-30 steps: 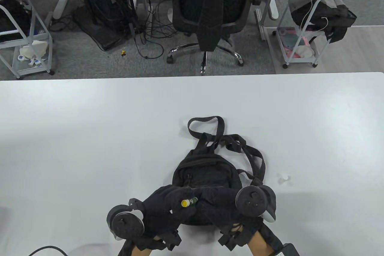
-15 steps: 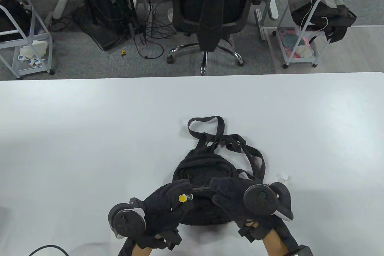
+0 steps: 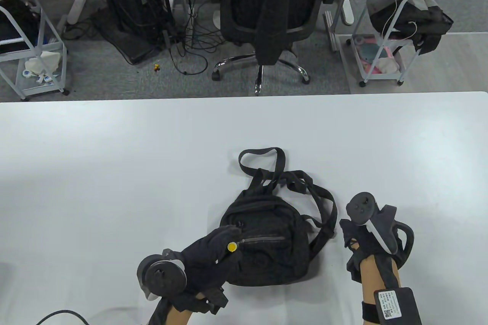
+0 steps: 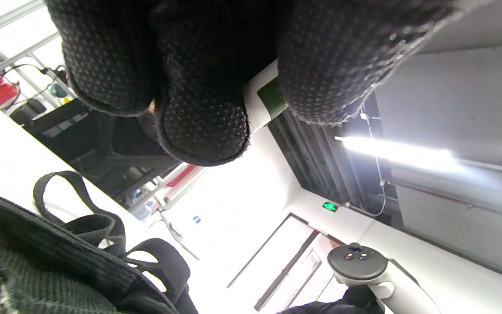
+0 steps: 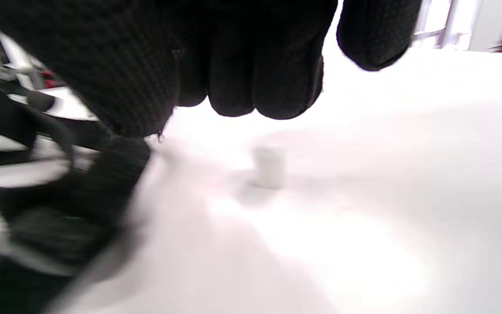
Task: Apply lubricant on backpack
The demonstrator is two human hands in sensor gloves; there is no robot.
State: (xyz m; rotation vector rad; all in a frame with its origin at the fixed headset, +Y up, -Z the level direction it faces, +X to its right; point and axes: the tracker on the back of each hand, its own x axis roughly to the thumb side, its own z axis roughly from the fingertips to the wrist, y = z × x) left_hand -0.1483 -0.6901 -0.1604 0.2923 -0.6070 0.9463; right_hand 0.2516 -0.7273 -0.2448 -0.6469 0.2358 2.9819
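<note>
A small black backpack lies flat on the white table, straps toward the far side; it also shows in the left wrist view. My left hand rests on its left side and grips a lubricant stick with a yellow end; its white and green body shows between the fingers. My right hand is off the backpack, to its right, holding nothing. In the blurred right wrist view its fingers hang just above a small white cap standing on the table.
An office chair stands beyond the table's far edge, with wire carts at either side. A black cable lies at the near left corner.
My right hand has left the backpack's front pocket and moved right, over the spot where the white cap sits. The left hand stays on the backpack with the stick.
</note>
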